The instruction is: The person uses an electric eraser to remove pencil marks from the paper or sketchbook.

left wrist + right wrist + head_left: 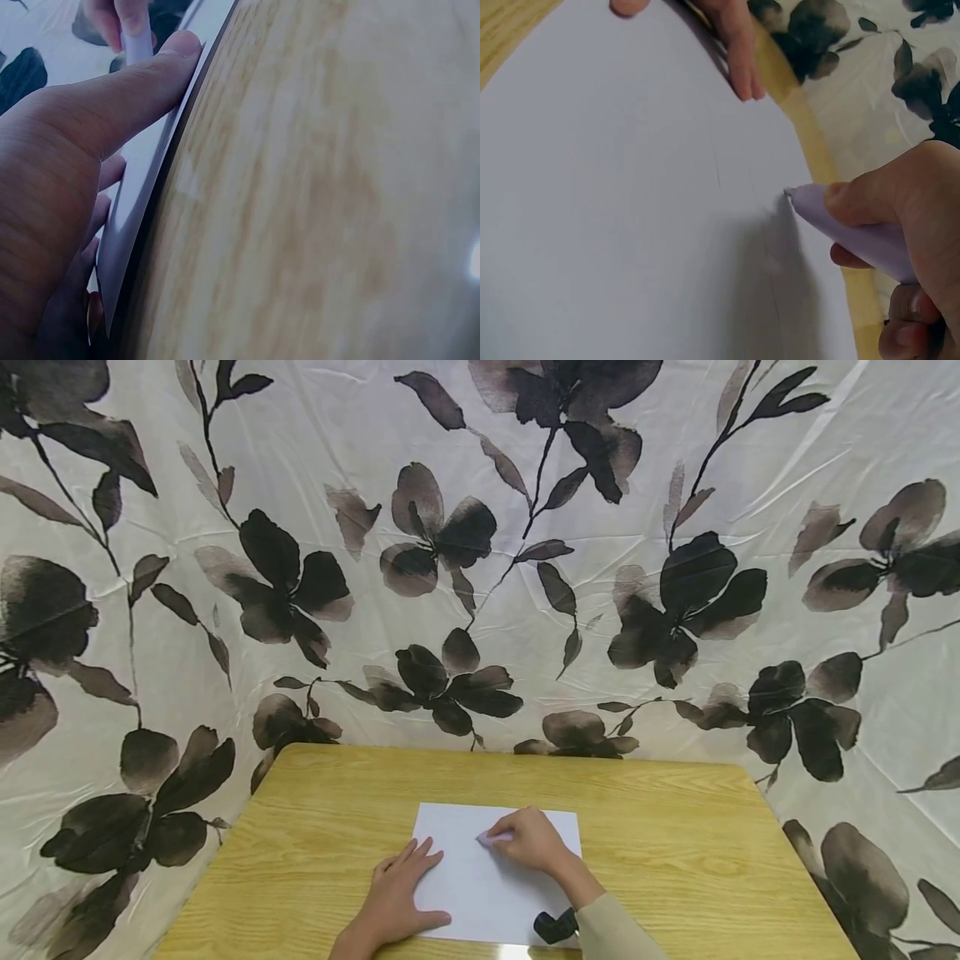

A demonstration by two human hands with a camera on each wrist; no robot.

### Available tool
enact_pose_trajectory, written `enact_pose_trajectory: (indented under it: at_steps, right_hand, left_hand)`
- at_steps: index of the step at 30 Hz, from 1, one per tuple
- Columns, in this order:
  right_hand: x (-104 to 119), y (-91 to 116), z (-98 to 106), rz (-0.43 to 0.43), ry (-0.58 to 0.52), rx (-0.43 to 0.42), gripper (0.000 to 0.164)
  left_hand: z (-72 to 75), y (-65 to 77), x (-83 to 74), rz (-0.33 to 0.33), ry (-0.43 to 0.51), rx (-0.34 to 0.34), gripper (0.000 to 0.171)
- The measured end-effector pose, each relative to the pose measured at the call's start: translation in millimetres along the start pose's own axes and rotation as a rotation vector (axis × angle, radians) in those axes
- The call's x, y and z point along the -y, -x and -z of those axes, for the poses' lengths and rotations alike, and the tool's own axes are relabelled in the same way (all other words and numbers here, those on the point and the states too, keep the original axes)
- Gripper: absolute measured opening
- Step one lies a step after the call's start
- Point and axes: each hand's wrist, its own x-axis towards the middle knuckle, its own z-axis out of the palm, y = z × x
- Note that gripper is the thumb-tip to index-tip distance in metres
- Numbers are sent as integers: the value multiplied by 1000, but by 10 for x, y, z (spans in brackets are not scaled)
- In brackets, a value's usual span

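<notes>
A white sheet of paper (480, 893) lies on the wooden table. My left hand (397, 893) rests on its left edge with fingers spread, the thumb near the front left corner. In the left wrist view, that thumb (142, 90) presses along the sheet's edge. My right hand (528, 839) holds a thick lavender pen-shaped tool (855, 232) with a small grey pointed tip. The tip meets the paper in its upper middle. Thin, faint lines (718, 166) run on the sheet close to the tip. I cannot tell whether they are drawn or cut.
The yellowish wooden table (690, 843) reaches out on both sides of the paper. Behind and beside it hangs a pale cloth (570, 635) printed with dark flowers. A black device (553, 928) sits by my right wrist, over the sheet's front right corner.
</notes>
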Motion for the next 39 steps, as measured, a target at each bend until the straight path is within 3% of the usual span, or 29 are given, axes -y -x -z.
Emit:
enact_pose_trajectory:
  at_steps: [14, 39]
  right_hand:
    - [8, -20, -29, -10, -14, 6, 10]
    - [39, -32, -33, -19, -10, 1, 14]
  left_hand:
    - [2, 0, 10, 1, -1, -8, 92]
    - [-17, -17, 29, 25, -6, 34, 94]
